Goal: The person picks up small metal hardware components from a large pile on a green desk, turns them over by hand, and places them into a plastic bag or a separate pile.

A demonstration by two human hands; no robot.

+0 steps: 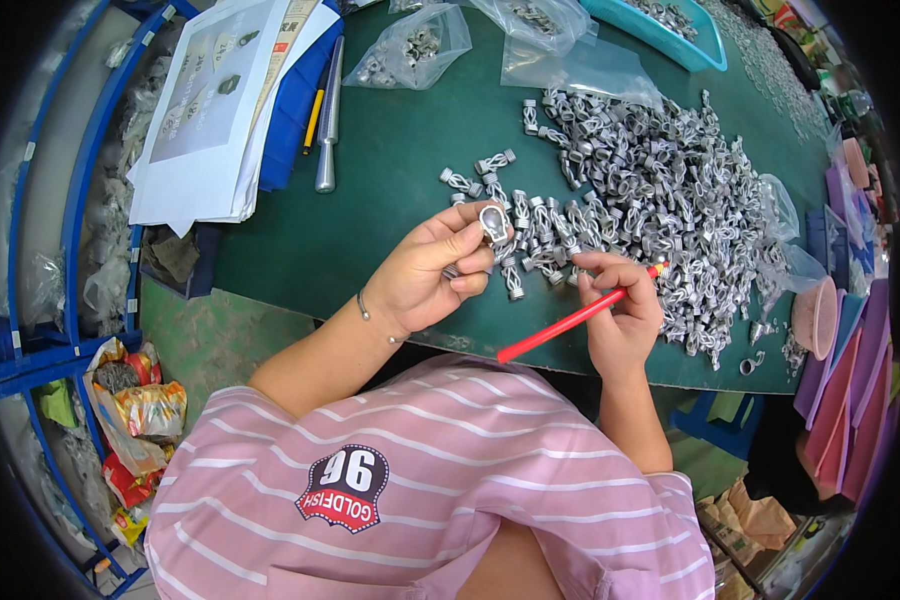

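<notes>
My left hand (432, 262) pinches a small silver metal piece with a rounded, ring-like end (492, 225) between thumb and forefinger. Another bit of grey metal shows by its curled fingers, partly hidden. A slim red stick, perhaps a pen (562, 328), lies across my right hand (622, 310), gripped by the fingers, its yellowish tip pointing to the right. The thumb and forefinger of that hand are bent near the edge of the pile; whether they also pinch something small, I cannot tell. Beyond both hands spreads a large heap of small grey metal pieces (660, 180) with open, looped sides.
The green table (390, 140) carries clear plastic bags of parts (415, 50) and a light blue tray (705, 40) at the back. Papers (210, 110), a yellow pencil (313, 120) and a metal rod (328, 130) lie left. A blue rack (70, 200) stands far left; a pink basket (815, 318), right.
</notes>
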